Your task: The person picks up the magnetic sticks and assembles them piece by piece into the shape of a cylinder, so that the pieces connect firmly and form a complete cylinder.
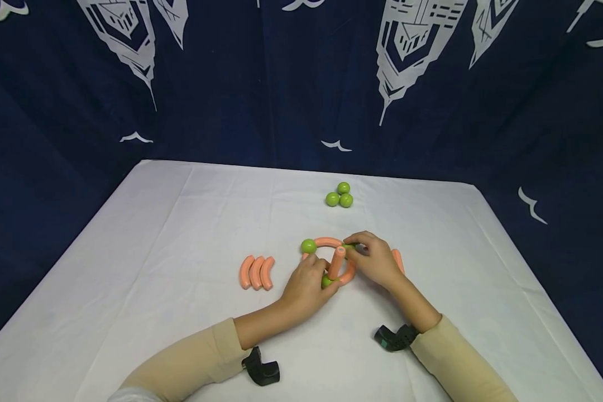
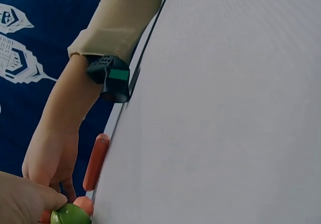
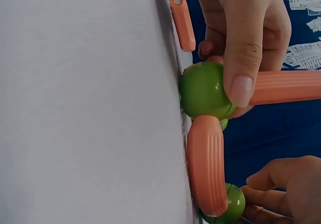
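Observation:
A partial ring of orange curved pieces joined by green balls lies on the white table. My left hand pinches the near green ball, thumb pressed on this near ball. An orange straight stick rises from that ball, and the same stick shows in the right wrist view. My right hand pinches the ring's right green ball, its fingertips beside that right ball. A third ball sits at the ring's left.
Three loose orange curved pieces lie left of the ring. Another orange piece lies just right of my right hand. Three green balls cluster farther back. Dark patterned cloth hangs behind the table.

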`<state>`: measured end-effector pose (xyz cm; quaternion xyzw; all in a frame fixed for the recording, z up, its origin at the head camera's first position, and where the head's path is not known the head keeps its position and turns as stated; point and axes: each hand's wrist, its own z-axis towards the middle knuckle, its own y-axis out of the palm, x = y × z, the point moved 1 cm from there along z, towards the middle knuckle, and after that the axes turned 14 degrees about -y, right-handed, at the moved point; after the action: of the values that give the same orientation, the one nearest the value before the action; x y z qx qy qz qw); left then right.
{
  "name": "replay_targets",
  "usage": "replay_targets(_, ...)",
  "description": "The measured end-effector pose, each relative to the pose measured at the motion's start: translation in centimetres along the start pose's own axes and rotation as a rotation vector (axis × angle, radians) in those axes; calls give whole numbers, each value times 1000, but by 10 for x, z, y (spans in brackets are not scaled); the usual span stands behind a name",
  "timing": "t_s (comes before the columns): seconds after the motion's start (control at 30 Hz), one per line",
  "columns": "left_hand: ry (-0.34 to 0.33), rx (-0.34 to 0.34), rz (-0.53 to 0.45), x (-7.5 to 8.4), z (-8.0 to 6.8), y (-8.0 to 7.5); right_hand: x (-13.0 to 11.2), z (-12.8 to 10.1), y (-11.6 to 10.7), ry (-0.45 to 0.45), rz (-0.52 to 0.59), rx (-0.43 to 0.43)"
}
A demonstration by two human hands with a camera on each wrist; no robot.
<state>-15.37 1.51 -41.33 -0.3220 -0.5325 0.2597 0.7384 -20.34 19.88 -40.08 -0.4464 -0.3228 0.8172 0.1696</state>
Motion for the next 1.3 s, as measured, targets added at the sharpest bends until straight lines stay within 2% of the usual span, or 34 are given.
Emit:
replay_targets(0.37, -73, 1, -88, -16, 3, -14, -3, -13, -8, 11, -80, 6)
replay_targets(0.7, -161, 24, -45, -21, 17, -21, -10, -28, -10, 6, -47, 2)
replay_targets(1.13, -142, 28, -60, -24, 31, -21, -24, -39, -8, -4, -11, -27)
replay_targets(1.3, -142, 22, -66, -26, 32, -20, -24, -44, -16, -4, -30, 21)
